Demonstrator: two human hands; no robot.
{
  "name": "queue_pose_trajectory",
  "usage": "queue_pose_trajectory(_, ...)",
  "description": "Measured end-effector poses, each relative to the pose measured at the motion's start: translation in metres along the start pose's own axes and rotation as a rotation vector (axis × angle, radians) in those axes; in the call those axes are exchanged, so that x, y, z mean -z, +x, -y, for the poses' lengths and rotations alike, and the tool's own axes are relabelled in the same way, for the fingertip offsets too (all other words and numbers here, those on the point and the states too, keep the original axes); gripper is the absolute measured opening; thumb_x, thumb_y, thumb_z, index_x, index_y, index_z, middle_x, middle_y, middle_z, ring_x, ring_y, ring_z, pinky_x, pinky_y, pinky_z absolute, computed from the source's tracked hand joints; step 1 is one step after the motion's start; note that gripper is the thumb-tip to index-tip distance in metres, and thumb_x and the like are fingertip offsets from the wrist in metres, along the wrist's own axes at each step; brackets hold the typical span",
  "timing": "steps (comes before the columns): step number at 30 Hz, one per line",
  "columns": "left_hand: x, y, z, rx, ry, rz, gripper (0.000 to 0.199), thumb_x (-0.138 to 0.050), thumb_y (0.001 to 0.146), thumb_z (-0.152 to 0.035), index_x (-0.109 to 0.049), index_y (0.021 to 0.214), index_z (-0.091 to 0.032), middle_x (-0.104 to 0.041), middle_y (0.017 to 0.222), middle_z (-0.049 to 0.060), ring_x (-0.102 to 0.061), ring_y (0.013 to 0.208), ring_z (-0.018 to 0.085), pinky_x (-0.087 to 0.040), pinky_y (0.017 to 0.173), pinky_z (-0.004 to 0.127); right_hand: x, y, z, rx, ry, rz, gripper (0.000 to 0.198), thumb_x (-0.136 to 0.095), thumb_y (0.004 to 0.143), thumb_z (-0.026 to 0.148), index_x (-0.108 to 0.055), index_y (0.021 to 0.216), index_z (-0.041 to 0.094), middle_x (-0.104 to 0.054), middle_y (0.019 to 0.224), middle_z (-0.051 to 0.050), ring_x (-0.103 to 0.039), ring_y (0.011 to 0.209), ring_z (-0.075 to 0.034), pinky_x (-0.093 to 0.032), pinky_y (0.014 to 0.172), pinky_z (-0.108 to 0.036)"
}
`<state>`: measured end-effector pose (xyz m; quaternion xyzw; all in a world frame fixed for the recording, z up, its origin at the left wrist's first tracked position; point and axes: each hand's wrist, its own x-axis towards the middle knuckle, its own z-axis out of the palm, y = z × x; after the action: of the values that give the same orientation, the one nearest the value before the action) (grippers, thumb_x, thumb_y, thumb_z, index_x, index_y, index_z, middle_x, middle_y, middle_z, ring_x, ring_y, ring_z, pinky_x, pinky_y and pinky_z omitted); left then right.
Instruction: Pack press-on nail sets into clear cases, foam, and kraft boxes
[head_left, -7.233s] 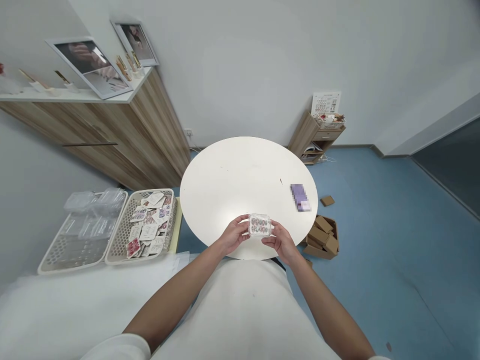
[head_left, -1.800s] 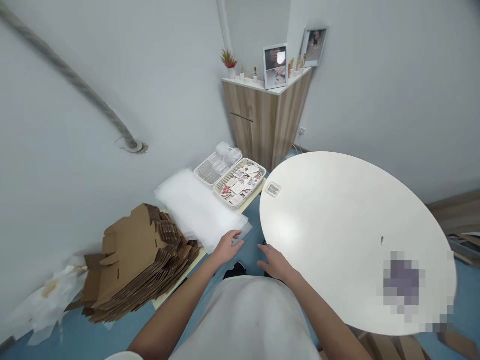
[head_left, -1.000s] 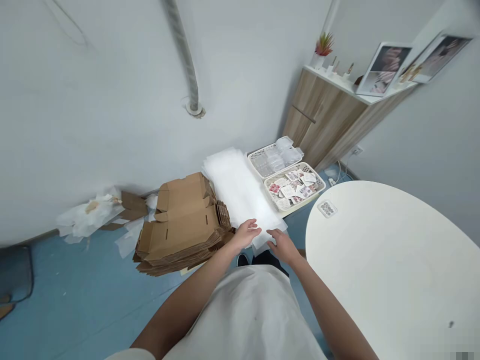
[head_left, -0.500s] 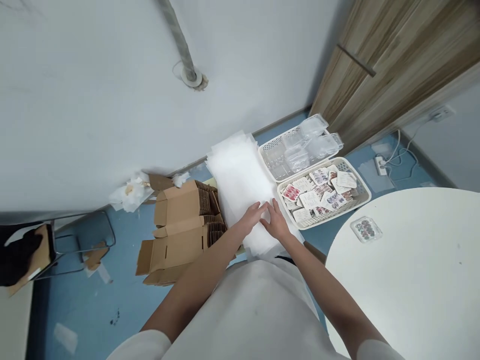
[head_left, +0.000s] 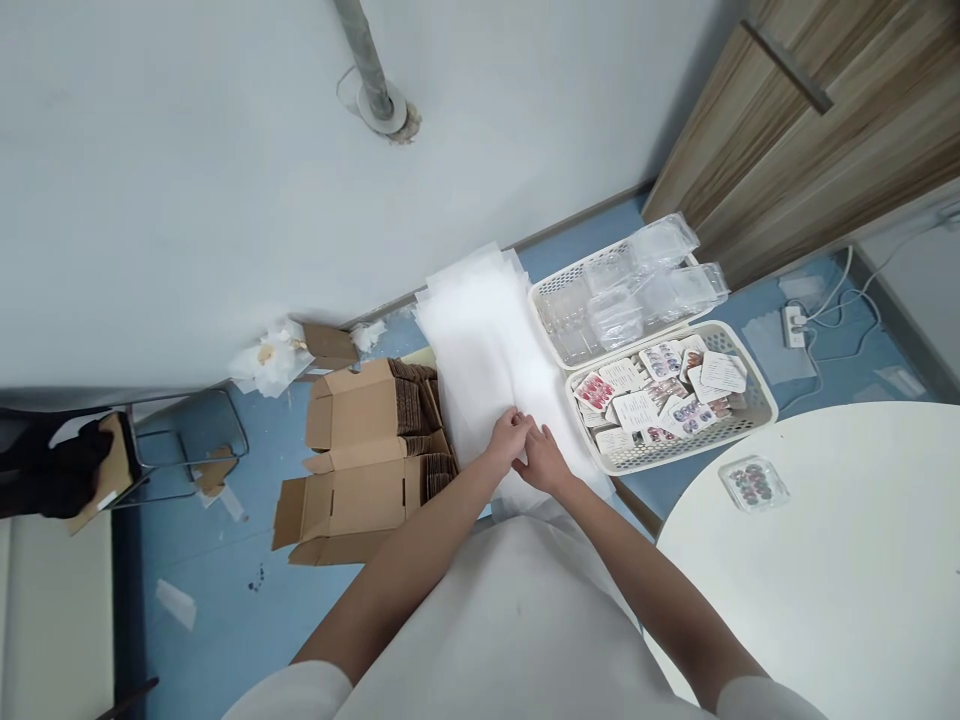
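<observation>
Left hand (head_left: pixel 510 440) and right hand (head_left: pixel 544 462) off the clear case (head_left: pixel 754 484), now together over the white sheet stack (head_left: pixel 484 345).
Case was in both hands earlier; now sits on the tabletop (head_left: pixel 817 600), right of the stack and well apart, past the card basket (head_left: pixel 697 449). My read: work has shifted from case to sheets. Hands are over the stack's near part, fingers bent and bunched, fingertips meeting, gap closed up versus a moment ago. Can't tell if a sheet is pinched, fingers hide it; none looks clearly lifted. Folded cardboard boxes (head_left: pixel 364 490) just left of the stack, same as before.
</observation>
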<state>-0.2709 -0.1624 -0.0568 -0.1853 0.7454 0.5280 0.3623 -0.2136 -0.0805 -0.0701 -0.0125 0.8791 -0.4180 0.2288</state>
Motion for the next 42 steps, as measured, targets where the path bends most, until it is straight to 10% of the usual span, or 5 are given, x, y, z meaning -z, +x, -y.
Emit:
queue_pose_trajectory(8,0.007,0.006,0.003,0.102,-0.06,-0.244,0.02,-0.045,0.079,-0.031,-0.053,0.089,-0.017,-0.06,0.092,0.008,-0.057,0.081,0.016,-0.045,0.07,0.027,0.005,-0.012,0.006,0.159,0.041,-0.077,0.052,-0.044,0.077,0.021,-0.034,0.128,0.021,-0.029,0.139,-0.007,-0.02,0.13,-0.02,-0.017,0.104,-0.044)
queue_pose_trajectory(13,0.015,-0.002,-0.001,0.077,-0.016,-0.293,0.02,-0.042,0.08,-0.033,-0.053,0.086,-0.017,-0.059,0.09,0.007,-0.055,0.081,0.016,-0.043,0.069,0.027,0.013,-0.007,-0.004,-0.174,0.223,-0.445,0.055,-0.05,0.075,0.034,-0.036,0.125,0.017,-0.031,0.135,-0.014,-0.03,0.124,-0.025,-0.03,0.098,-0.043)
queue_pose_trajectory(20,0.022,-0.011,0.004,0.075,-0.011,-0.281,0.025,-0.038,0.081,-0.033,-0.052,0.093,-0.017,-0.06,0.09,0.008,-0.056,0.079,0.016,-0.044,0.065,0.026,0.014,0.003,-0.011,-0.262,0.541,-0.359,0.037,-0.047,0.072,0.027,-0.047,0.109,0.021,-0.058,0.098,-0.005,-0.057,0.069,-0.013,-0.047,0.068,-0.03)
queue_pose_trajectory(33,0.028,-0.038,-0.004,0.0,0.0,-0.111,0.057,-0.049,0.073,-0.049,-0.038,0.12,-0.018,-0.041,0.129,0.013,-0.041,0.116,0.024,-0.038,0.086,0.031,0.034,-0.015,0.008,-0.12,-0.084,-0.483,0.041,-0.031,0.072,0.004,-0.059,0.099,0.017,-0.058,0.107,-0.007,-0.052,0.101,-0.018,-0.039,0.088,-0.032)
queue_pose_trajectory(42,0.029,-0.087,0.002,-0.248,0.013,0.07,0.06,-0.055,0.071,-0.042,-0.036,0.122,-0.016,-0.032,0.136,0.014,-0.031,0.124,0.023,-0.027,0.098,0.03,0.044,-0.047,0.045,-0.068,-0.3,-0.597,0.039,-0.041,0.079,0.021,-0.049,0.116,0.012,-0.049,0.119,-0.013,-0.042,0.113,-0.023,-0.036,0.093,-0.036)
